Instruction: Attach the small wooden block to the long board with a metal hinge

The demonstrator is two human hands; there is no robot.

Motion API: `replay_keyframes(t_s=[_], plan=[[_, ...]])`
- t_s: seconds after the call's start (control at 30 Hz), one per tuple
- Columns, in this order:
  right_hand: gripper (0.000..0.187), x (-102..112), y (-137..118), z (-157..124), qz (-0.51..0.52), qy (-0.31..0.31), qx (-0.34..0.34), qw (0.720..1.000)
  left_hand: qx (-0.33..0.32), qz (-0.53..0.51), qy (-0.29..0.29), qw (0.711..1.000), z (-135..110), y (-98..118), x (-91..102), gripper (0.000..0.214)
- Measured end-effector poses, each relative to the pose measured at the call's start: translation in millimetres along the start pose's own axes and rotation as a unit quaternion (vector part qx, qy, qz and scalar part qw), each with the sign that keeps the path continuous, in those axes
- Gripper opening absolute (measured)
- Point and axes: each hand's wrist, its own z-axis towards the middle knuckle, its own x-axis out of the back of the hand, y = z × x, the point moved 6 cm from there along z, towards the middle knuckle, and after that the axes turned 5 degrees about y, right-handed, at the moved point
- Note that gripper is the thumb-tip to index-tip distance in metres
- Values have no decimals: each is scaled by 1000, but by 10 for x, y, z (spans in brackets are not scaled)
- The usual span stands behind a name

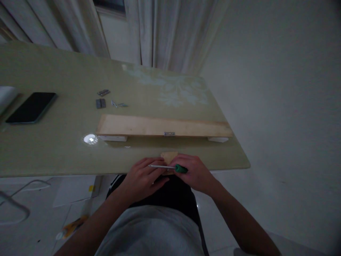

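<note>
Both my hands meet at the near edge of the table (53, 149). My right hand (194, 174) is closed round the green handle of a screwdriver (173, 167), whose metal shaft points left. My left hand (144, 176) is curled, its fingers touching the shaft and resting on a small wooden block (168, 156) that lies under both hands. Just beyond them a long wooden plank (160, 126) lies across the table on two white supports, with a small metal hinge (169, 134) on its near edge.
Loose hinges (101, 103) and screws (119, 105) lie behind the plank. A black phone (32, 106) rests at the left, beside a white object at the frame edge. A bright light reflection (90, 139) shows on the table. Curtains hang behind; papers and a cable lie on the floor.
</note>
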Motion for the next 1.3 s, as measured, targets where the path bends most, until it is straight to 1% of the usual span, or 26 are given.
replay_keyframes(t_s=[0.17,0.27,0.43,0.67,0.83,1.0,1.13,1.3], plan=[[6,12,-14,-14,14,-7,-12,1000,37,-14,10,999,46,14,-26,25],[10,8,-13,-36,10,-12,-18,1000,42,-12,19,999,32,20,-37,24],[10,-14,-5,-57,-6,-1,-13,1000,51,-13,10,999,-2,6,-74,24],[13,-19,-13,-69,-8,9,-13,1000,47,-9,22,999,-7,9,-84,28],[13,-18,-20,-58,-5,18,-12,1000,46,-14,33,998,-9,7,-76,24],[12,-44,-34,-46,-13,8,-10,1000,47,-10,44,998,-16,7,-66,22],[14,-65,-56,-81,-23,7,-5,1000,41,5,49,998,-5,19,-38,18],[16,-76,-86,-146,-54,23,5,998,36,5,50,998,3,34,-28,17]])
